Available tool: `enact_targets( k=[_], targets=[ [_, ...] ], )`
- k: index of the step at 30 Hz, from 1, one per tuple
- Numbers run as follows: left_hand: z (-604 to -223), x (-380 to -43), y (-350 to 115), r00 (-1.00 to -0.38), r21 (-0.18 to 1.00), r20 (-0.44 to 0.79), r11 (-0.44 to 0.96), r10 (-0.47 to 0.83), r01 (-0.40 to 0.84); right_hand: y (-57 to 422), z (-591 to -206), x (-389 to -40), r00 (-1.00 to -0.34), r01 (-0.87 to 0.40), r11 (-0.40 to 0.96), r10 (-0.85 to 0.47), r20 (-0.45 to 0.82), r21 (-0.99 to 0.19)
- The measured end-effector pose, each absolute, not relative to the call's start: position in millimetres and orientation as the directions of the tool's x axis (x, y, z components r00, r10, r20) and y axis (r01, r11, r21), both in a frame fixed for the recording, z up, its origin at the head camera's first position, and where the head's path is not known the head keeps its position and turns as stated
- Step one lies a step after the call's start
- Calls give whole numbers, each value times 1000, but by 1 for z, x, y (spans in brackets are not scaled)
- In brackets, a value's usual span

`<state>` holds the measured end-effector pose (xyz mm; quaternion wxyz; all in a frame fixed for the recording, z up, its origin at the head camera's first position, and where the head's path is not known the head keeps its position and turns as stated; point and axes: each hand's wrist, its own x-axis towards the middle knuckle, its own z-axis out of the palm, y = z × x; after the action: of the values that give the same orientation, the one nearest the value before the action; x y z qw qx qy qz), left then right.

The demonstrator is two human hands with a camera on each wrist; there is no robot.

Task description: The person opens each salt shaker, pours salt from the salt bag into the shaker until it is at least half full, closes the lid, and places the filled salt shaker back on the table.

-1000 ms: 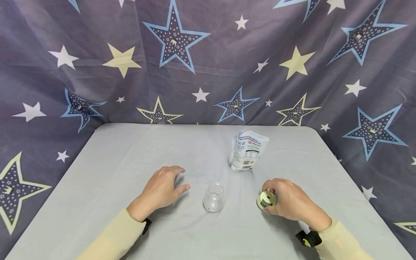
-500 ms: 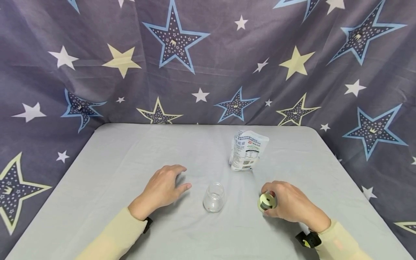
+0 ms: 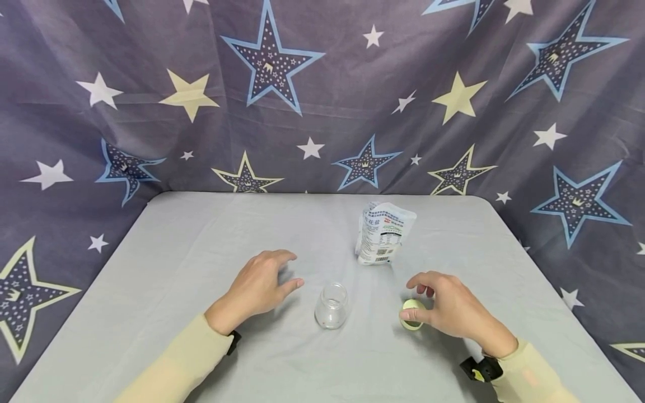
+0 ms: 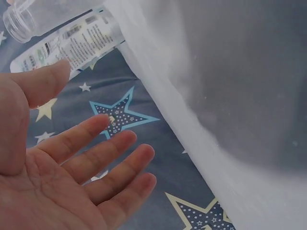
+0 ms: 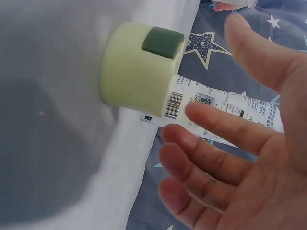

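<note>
A pale green jar lid [image 3: 413, 304] with a dark green tab stands on the table; the right wrist view shows the lid [image 5: 136, 72] from the side. Around it, with a gap between fingers and lid in the right wrist view, my right hand [image 3: 450, 308] is spread and holds nothing. A small clear glass jar [image 3: 331, 313] stands upright, mouth up, at the middle front. My left hand [image 3: 257, 285] hovers left of the jar, fingers relaxed and apart from it. In the left wrist view the jar [image 4: 45, 17] is partly cut off.
Behind the jar and lid stands a white printed salt pouch [image 3: 384, 235], leaning slightly. A grey-white cloth covers the table [image 3: 201, 235]. A dark curtain [image 3: 322, 84] with stars hangs behind it.
My right hand has let go of the lid; its fingers have opened and lifted slightly away. The lid stays on the table. My left hand has shifted a little forward and right.
</note>
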<state>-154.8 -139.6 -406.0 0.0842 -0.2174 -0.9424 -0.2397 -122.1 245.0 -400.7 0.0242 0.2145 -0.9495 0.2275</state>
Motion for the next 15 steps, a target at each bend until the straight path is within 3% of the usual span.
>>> enact_targets(
  k=[15],
  targets=[
    [-397,-162,-136,-842,378,331,758,425,531,246,-401,-130,-925,-380,792,-316,212,-477]
  ],
)
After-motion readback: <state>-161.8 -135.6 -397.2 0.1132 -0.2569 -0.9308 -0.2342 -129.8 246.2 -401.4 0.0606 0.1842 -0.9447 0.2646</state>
